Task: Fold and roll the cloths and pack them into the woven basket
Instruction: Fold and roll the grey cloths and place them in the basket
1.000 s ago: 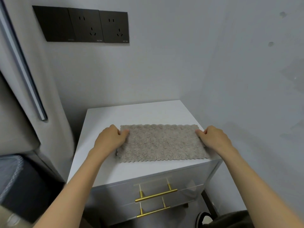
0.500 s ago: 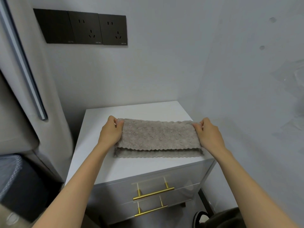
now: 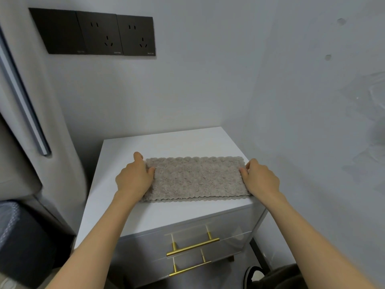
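Here, fluffy beige cloth (image 3: 198,178) with scalloped edges, folded flat on white worktop (image 3: 166,142), left hand (image 3: 133,180) and right hand (image 3: 260,180) pinching its ends, fingers (image 3: 138,157) mostly hidden behind the hands.

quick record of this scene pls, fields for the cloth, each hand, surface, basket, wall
item: taupe cloth, lying flat as a long strip
left: left hand grips the strip's left end
right: right hand grips the strip's right end
surface: white cabinet top; gold handles on two drawers
basket: not in view
wall: three black sockets
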`<action>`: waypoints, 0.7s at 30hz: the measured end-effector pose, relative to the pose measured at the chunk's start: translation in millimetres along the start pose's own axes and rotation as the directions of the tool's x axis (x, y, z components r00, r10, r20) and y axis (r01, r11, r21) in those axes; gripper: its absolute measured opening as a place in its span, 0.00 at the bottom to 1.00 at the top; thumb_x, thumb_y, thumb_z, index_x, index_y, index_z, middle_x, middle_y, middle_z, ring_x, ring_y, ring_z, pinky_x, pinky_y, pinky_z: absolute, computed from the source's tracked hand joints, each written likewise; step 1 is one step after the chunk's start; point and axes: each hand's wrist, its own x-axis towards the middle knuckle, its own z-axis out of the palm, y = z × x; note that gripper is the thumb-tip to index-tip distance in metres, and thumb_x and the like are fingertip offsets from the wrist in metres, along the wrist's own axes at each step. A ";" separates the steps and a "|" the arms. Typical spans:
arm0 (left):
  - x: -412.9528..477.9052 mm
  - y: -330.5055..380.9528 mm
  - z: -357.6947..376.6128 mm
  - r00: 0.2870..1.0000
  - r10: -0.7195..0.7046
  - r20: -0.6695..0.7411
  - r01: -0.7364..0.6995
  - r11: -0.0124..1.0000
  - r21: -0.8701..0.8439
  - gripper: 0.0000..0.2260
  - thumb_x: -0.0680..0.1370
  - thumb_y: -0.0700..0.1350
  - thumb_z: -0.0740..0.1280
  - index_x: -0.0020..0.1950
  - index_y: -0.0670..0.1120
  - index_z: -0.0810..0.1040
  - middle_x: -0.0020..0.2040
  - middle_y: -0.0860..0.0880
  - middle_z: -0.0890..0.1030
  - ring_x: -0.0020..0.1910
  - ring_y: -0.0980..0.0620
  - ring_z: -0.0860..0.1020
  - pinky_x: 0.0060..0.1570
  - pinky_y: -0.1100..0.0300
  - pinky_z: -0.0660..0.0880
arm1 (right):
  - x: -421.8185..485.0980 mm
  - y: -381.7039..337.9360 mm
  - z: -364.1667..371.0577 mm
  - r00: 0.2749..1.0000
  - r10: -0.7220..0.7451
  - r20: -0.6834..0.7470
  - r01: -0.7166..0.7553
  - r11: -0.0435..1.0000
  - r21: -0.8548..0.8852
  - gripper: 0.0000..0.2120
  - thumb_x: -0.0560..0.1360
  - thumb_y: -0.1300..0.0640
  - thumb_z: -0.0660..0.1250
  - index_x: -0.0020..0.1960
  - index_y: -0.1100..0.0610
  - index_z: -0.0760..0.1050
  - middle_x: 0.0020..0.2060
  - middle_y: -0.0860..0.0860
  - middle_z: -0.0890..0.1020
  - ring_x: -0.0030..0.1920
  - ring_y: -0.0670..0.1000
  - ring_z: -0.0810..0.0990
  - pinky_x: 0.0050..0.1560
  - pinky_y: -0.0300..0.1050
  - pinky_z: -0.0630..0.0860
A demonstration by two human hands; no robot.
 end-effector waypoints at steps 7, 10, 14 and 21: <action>12.6 4.3 7.9 0.961 0.276 0.035 -0.274 0.961 -0.043 0.20 0.82 0.52 0.54 0.73 0.49 0.65 0.72 0.47 0.66 0.70 0.44 0.62 0.65 0.47 0.63 | 12.6 -4.6 -10.5 0.946 0.101 0.307 -0.138 0.985 0.100 0.21 0.75 0.41 0.62 0.33 0.55 0.63 0.33 0.50 0.69 0.39 0.55 0.73 0.34 0.43 0.64; 16.0 5.8 15.1 0.935 0.280 0.217 -0.284 0.959 -0.014 0.20 0.84 0.51 0.49 0.75 0.49 0.62 0.73 0.48 0.66 0.73 0.45 0.61 0.70 0.44 0.57 | 16.1 -8.3 -17.8 0.930 0.096 0.355 -0.128 0.989 0.068 0.18 0.75 0.47 0.65 0.34 0.54 0.62 0.32 0.50 0.68 0.40 0.55 0.71 0.36 0.44 0.65; 19.1 11.5 5.6 0.955 0.209 0.212 -0.208 0.978 -0.024 0.17 0.82 0.50 0.57 0.70 0.49 0.68 0.64 0.46 0.72 0.64 0.43 0.67 0.61 0.49 0.66 | 18.4 -18.6 -24.3 0.990 0.052 0.129 -0.050 0.999 -0.021 0.04 0.74 0.57 0.64 0.48 0.55 0.72 0.46 0.53 0.78 0.49 0.58 0.77 0.41 0.44 0.67; 0.7 25.4 -27.0 0.754 0.225 0.617 -0.014 0.945 -0.326 0.05 0.74 0.43 0.69 0.46 0.45 0.75 0.42 0.48 0.80 0.36 0.54 0.76 0.39 0.65 0.71 | 47.4 -38.2 -22.4 0.991 -0.010 -0.132 0.067 0.899 0.434 0.05 0.75 0.64 0.58 0.50 0.58 0.70 0.43 0.58 0.81 0.41 0.60 0.80 0.44 0.54 0.78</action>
